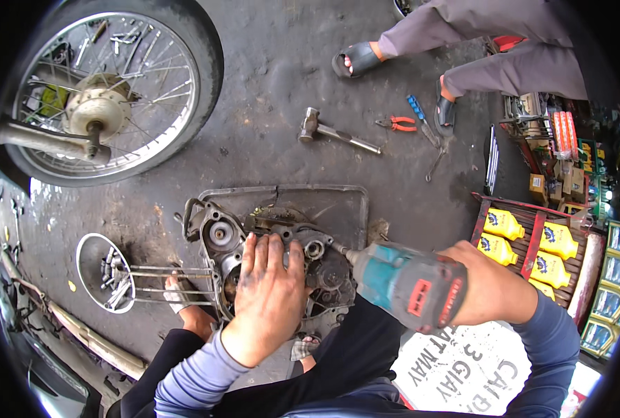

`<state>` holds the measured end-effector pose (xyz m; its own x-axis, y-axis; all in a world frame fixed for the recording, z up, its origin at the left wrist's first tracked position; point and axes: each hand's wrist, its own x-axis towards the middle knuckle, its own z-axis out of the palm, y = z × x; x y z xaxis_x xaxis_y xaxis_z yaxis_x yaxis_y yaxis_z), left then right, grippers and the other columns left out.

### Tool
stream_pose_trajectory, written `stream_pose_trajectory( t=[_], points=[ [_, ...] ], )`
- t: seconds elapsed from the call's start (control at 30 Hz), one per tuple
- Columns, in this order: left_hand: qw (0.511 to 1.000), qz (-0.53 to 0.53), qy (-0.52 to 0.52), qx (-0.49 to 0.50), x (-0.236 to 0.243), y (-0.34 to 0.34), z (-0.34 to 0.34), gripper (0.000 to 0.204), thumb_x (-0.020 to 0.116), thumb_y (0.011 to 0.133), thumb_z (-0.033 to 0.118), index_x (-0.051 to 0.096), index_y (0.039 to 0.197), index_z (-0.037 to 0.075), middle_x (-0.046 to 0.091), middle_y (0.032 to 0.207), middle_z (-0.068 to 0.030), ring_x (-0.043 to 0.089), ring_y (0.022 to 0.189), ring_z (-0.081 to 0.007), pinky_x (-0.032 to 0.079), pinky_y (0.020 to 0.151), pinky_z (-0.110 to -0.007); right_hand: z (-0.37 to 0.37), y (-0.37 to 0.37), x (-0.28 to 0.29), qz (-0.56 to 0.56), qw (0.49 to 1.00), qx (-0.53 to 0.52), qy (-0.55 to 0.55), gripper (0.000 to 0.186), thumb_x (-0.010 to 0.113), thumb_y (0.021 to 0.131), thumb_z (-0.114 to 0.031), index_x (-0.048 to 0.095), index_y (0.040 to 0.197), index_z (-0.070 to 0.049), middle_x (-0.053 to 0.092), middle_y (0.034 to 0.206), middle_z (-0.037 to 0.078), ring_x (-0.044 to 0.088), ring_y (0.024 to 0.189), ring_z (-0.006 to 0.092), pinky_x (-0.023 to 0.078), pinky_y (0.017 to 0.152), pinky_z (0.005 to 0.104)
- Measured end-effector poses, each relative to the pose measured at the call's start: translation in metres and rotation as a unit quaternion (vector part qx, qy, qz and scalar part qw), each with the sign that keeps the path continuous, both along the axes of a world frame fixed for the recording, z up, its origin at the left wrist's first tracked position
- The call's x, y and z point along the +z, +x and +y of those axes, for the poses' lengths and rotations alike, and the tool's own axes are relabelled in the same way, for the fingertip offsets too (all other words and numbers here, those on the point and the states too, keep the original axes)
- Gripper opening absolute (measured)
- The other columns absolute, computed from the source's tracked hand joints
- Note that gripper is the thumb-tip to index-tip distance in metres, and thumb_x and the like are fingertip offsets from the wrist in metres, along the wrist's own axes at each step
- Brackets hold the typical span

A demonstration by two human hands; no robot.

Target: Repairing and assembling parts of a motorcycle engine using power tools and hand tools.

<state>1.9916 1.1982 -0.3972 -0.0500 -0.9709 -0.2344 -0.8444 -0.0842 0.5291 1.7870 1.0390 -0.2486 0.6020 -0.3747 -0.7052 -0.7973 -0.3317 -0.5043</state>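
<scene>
A greasy motorcycle engine crankcase (216,233) sits in front of me, with long metal studs (174,276) sticking out of its left side. My left hand (271,275) lies flat on its top, fingers stretched out and smudged with grease. A teal and black cordless impact driver (379,275) is gripped in my right hand (494,282). Its bit end points left and meets the crankcase's right upper edge; the exact contact is too small to make out. Beneath the crankcase is a shallow dark tray (364,216).
A metal bowl (81,259) of bolts stands left. A motorcycle wheel (209,90) fills the upper left. Ahead lie a hammer (310,127), red-handled pliers (402,124) and a blue-handled tool (416,108). Another person's sandalled foot (362,59) is beyond. Yellow bottles (503,224) stand on a right-hand rack.
</scene>
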Motion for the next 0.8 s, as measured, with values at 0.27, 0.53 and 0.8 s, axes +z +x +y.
stream_pose_trajectory(
  t=[0.27,0.53,0.8],
  points=[
    [0.939,0.227,-0.087,-0.243,-0.009,0.024,-0.077,0.038,0.075,0.075,0.009,0.063,0.11,-0.002,0.063,0.115,-0.0222,0.058,0.113,-0.04,0.045,0.101,-0.047,-0.001,0.002,-0.013,0.001,1.0,0.026,-0.01,0.026,0.07,0.071,-0.016,0.066,0.088,0.004,0.066,0.08,0.026,0.066,0.082,0.044,0.054,0.072,0.0461],
    [0.922,0.265,0.037,-0.28,-0.017,0.018,-0.099,0.027,0.071,0.081,0.006,0.071,0.107,0.002,0.069,0.093,-0.0216,0.065,0.092,-0.0411,0.051,0.081,-0.045,-0.005,-0.018,-0.019,-0.093,0.993,0.051,-0.054,0.029,0.072,0.072,-0.017,0.062,0.083,0.008,0.064,0.077,0.026,0.063,0.081,0.0461,0.053,0.07,0.0459],
    [0.928,0.269,-0.026,-0.256,0.011,0.039,-0.087,0.014,0.07,0.085,0.011,0.07,0.094,0.001,0.069,0.086,-0.0199,0.065,0.086,-0.0404,0.05,0.084,-0.046,-0.013,0.005,0.022,-0.222,0.965,0.047,-0.128,0.023,0.075,0.071,-0.016,0.063,0.084,0.0,0.056,0.072,0.021,0.058,0.071,0.0437,0.048,0.065,0.0482]
  ],
)
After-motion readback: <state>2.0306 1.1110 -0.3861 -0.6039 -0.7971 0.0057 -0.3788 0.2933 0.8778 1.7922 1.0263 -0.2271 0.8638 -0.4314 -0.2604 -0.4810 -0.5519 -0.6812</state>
